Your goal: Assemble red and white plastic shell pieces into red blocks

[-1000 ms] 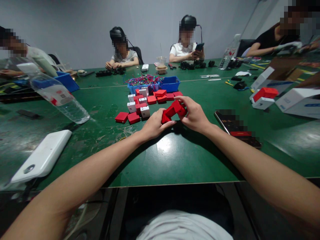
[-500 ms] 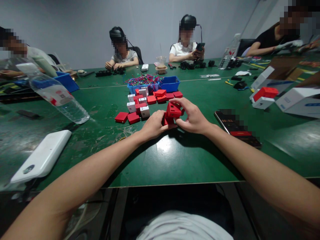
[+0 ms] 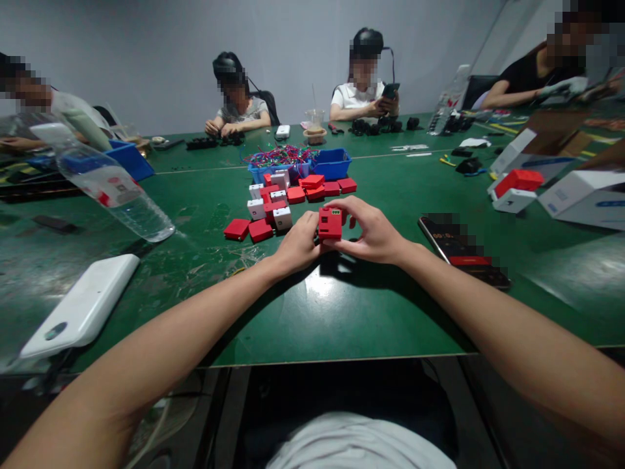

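Note:
Between my two hands is a small red plastic box (image 3: 331, 225), held just above the table. Its face toward me has a dark square opening and a green terminal connector at the top. My left hand (image 3: 301, 240) grips its left side, fingers closed and partly hidden behind it. On the other side my right hand (image 3: 374, 229) curls thumb and fingers around the box's right edge. Past my left hand stand several white boxes (image 3: 282, 219) among more red boxes (image 3: 260, 230), of similar size, on the green table (image 3: 273, 319).
Beyond the boxes stand blue bins, one full of coloured wires (image 3: 286, 156), another bin (image 3: 333, 164) beside it. A phone (image 3: 461, 251) lies right; a white power bank (image 3: 81, 306) and a tilted water bottle (image 3: 110, 185) are left. Cartons (image 3: 586, 198) stand far right. Several people sit around the table.
The red box has been turned between my hands, so the face with the green connector now shows. My right hand has dropped slightly with it.

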A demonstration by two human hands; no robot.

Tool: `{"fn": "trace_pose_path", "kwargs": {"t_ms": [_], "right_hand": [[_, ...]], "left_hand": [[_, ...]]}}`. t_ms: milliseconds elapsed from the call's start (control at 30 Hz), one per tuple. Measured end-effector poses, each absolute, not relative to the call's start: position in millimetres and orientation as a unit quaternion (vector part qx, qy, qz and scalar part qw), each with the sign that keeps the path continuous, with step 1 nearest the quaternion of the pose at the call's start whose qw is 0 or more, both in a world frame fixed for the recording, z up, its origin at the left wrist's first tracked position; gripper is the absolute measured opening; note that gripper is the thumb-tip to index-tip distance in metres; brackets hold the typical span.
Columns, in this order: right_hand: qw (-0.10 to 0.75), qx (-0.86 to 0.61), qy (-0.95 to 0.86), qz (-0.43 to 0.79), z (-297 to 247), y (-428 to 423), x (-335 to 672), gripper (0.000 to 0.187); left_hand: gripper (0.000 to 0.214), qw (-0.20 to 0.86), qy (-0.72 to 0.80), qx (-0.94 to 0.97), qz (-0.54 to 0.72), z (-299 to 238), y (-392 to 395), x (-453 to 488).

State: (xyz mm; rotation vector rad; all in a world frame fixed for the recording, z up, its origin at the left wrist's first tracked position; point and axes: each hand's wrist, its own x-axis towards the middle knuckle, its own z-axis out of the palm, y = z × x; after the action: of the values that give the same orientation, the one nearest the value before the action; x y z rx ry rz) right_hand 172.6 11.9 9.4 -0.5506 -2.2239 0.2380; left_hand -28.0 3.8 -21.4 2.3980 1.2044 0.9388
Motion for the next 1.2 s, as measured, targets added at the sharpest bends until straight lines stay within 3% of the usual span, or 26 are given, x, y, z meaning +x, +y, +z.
{"fn": "trace_pose_path", "kwargs": {"t_ms": [267, 467, 567, 800, 967, 1200], "right_hand": [[0.386, -0.218, -0.891, 0.093, 7, 14, 172, 0.049], [0.372, -0.287, -0.880, 0.068, 7, 12, 170, 0.041], [0.363, -0.335, -0.868, 0.052, 7, 12, 170, 0.041], [0.355, -0.360, -0.861, 0.051, 5, 16, 172, 0.037], [0.306, -0.341, -0.887, 0.043, 1, 17, 173, 0.031], [0.271, -0.351, -0.893, 0.076, -2, 17, 172, 0.028]], "left_hand": [[0.029, 0.175, 0.423, 0.815, 0.357, -14, -1, -26], [0.069, 0.217, 0.419, 0.791, 0.389, -11, -5, -24], [0.077, 0.210, 0.389, 0.801, 0.405, -10, -6, -24], [0.066, 0.268, 0.353, 0.797, 0.411, -5, -10, -26], [0.060, 0.239, 0.417, 0.768, 0.423, -7, -11, -23], [0.035, 0.261, 0.438, 0.713, 0.481, -7, -6, -20]]}}
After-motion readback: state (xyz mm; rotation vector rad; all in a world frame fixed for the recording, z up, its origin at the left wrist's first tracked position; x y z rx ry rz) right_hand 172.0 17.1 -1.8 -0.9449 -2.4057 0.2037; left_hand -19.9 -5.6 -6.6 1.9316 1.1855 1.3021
